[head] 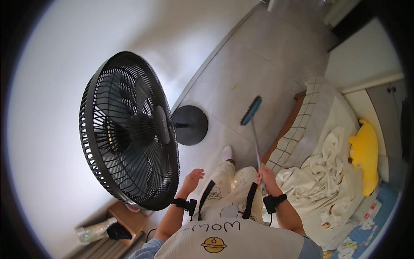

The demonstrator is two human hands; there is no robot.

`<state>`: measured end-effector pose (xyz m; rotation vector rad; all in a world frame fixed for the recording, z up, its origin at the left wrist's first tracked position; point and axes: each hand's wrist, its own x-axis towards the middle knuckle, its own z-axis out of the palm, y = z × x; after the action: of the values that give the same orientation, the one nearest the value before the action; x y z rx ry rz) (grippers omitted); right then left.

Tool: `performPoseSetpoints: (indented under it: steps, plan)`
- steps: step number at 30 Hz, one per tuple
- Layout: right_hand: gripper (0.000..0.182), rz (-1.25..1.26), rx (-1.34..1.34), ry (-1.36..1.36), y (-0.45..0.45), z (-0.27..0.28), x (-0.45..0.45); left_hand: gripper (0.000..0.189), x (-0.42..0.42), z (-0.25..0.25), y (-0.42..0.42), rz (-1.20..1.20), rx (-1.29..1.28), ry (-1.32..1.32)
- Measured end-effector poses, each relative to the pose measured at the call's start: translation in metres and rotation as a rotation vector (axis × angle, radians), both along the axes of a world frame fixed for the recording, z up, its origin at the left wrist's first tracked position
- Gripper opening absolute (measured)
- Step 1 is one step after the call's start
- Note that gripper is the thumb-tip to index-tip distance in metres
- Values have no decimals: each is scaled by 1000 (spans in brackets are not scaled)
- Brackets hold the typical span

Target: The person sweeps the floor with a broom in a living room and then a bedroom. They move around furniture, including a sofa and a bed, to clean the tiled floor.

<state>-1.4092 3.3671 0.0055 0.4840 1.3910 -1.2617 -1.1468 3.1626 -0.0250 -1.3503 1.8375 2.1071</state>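
My right hand is closed around the pale handle of a long floor brush. Its teal head with dark bristles points away from me, over the grey tiled floor; whether the bristles touch the tiles I cannot tell. My left hand holds nothing, its fingers apart and slightly curled. Close beside that hand rises the caged head of a black standing fan, and its round base rests on the floor farther out. A small yellow-green scrap lies on the tiles beyond the brush head.
To the right stands a bed with a wooden frame, a checked mattress edge, a rumpled cream blanket and a yellow plush toy. A white wall runs along the left. A brown box sits at lower left.
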Motion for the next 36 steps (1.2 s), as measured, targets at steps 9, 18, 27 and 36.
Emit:
performPoseSetpoints:
  steps: [9,18,27,36]
  plan:
    - [12,518,-88,-284,-33,-69,-38,21,-4,2,27,338,66,-177]
    - [17,844,68,206,2,-60,-270,23,-73,35,50,528,4,-237]
    - [10,1058,224,597,-53,-47,-443,22,-188,67,57,343,-150,-226]
    - [9,1130,237,866,-110,-35,-457,22,-171,52,43,604,-128,-194]
